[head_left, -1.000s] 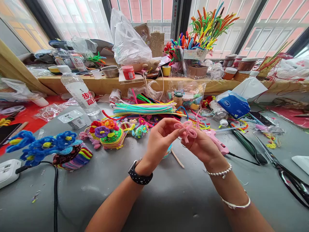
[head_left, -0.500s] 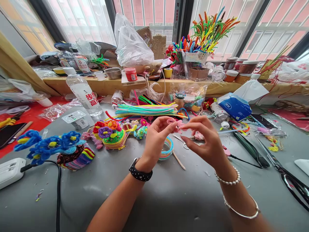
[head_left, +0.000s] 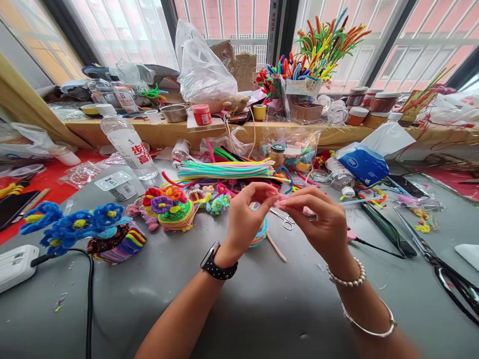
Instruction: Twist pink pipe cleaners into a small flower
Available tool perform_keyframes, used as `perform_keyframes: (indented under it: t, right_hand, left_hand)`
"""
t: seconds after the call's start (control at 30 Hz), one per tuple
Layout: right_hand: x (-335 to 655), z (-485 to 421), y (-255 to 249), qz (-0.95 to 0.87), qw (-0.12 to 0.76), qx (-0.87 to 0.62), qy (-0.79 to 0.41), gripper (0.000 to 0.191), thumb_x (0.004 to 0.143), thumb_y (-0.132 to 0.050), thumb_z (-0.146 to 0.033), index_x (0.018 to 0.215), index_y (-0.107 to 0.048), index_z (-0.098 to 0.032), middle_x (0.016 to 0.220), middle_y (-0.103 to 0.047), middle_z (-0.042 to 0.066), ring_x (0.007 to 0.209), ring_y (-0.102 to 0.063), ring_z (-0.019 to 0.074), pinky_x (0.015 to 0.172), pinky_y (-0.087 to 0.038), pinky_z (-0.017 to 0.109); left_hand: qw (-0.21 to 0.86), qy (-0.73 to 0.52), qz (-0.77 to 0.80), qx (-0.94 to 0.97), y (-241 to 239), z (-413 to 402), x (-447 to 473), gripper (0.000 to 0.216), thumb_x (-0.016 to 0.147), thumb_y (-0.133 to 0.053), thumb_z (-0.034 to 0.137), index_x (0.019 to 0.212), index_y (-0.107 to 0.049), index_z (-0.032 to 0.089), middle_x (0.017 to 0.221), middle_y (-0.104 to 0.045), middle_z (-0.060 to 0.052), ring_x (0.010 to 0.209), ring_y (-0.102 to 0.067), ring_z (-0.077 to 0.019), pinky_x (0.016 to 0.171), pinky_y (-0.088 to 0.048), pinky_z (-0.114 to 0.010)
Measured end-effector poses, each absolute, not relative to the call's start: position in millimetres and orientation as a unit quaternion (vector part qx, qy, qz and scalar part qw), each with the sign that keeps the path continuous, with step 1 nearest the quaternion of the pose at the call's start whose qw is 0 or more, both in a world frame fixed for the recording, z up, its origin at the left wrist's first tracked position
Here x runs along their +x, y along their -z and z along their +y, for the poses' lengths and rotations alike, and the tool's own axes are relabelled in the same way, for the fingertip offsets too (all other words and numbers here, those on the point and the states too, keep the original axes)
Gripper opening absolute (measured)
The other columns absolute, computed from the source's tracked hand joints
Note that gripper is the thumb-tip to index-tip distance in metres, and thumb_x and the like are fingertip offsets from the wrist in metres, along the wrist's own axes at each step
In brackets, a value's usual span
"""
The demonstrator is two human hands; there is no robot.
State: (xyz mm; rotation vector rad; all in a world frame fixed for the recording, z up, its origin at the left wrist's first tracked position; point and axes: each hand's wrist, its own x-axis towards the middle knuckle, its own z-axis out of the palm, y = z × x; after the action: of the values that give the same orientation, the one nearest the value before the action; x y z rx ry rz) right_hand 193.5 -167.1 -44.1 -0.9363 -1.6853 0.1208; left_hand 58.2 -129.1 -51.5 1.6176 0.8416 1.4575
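Over the middle of the table, my left hand (head_left: 247, 214) pinches a small pink pipe-cleaner piece (head_left: 280, 199), mostly hidden by fingers. My right hand (head_left: 320, 217) closes thumb and fingertips on the same piece from the other side. A ring of pastel coils (head_left: 262, 234) lies below and behind my left hand. Small scissors (head_left: 286, 220) and a thin wooden stick (head_left: 276, 248) lie between and beneath the hands. Behind them is a bundle of pastel pipe cleaners (head_left: 224, 169).
To the left stand a flower-topped fuzzy cake (head_left: 175, 214), blue fuzzy flowers (head_left: 80, 222) and a water bottle (head_left: 127, 144). On the right are large black scissors (head_left: 445, 274), a green-black tool (head_left: 389, 229) with a cord, and a blue tissue pack (head_left: 362, 162).
My right hand has moved left and its spread fingers have closed on the pink piece. The left hand's fingers have tilted over it, hiding more of it.
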Motion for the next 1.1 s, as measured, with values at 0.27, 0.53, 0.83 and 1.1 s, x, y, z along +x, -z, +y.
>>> perform_keyframes:
  t: [0.27, 0.53, 0.83, 1.1]
  right_hand:
    - [198.5, -165.8, 43.6, -0.617, 0.655, -0.386, -0.202, 0.004, 0.078, -0.062, -0.019, 0.078, -0.062, -0.023, 0.073, -0.06, 0.0, 0.065, -0.055, 0.013, 0.055, -0.046, 0.026]
    - [202.7, -160.5, 43.9, -0.752, 0.484, -0.447, -0.01, 0.019, 0.069, -0.071, -0.03, 0.086, -0.066, -0.025, 0.082, -0.054, 0.003, 0.081, -0.05, 0.0201, 0.074, -0.042, 0.037]
    - [198.4, -161.7, 44.0, -0.747, 0.516, -0.419, 0.001, 0.007, 0.077, -0.062, -0.018, 0.075, -0.065, -0.024, 0.077, -0.06, 0.002, 0.075, -0.052, 0.0179, 0.071, -0.042, 0.037]
    - [200.4, -159.1, 48.1, -0.666, 0.629, -0.362, -0.173, 0.004, 0.076, -0.062, -0.019, 0.076, -0.063, -0.023, 0.074, -0.065, 0.002, 0.076, -0.059, 0.0186, 0.072, -0.048, 0.038]
  left_hand:
    - [0.445, -0.554, 0.329, 0.622, 50.4, -129.1, 58.2, 0.013, 0.069, -0.067, 0.024, 0.077, -0.061, 0.016, 0.076, -0.065, -0.001, 0.065, -0.059, -0.0106, 0.063, -0.05, -0.022]
    - [0.517, -0.56, 0.324, 0.561, 48.8, -128.6, 57.8, 0.017, 0.066, -0.07, 0.027, 0.075, -0.06, 0.016, 0.075, -0.065, -0.001, 0.065, -0.061, -0.0112, 0.062, -0.049, -0.023]
    - [0.483, -0.547, 0.321, 0.603, 49.5, -129.8, 59.0, 0.014, 0.067, -0.069, 0.025, 0.075, -0.061, 0.016, 0.075, -0.065, -0.002, 0.069, -0.06, -0.012, 0.066, -0.049, -0.024]
    - [0.477, -0.517, 0.282, 0.652, 50.8, -129.1, 57.4, 0.01, 0.071, -0.066, 0.023, 0.075, -0.061, 0.016, 0.073, -0.063, -0.001, 0.065, -0.059, -0.011, 0.066, -0.051, -0.024]
